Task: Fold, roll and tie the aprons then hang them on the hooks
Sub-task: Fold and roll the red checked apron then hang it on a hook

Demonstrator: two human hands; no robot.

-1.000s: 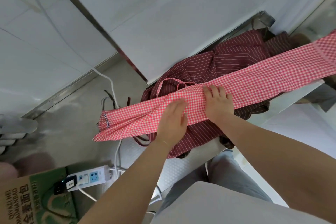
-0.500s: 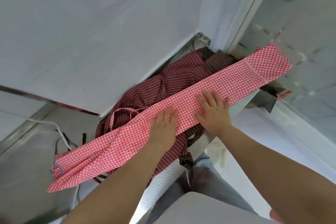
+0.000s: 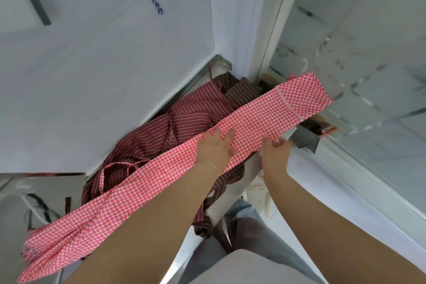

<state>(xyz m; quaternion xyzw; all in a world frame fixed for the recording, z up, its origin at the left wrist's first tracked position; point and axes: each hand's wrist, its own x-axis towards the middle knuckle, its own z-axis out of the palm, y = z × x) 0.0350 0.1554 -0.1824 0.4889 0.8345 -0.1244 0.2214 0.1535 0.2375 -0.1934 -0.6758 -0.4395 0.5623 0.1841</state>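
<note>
Left hand flat on folded checked apron — right hand at its edge.
</note>
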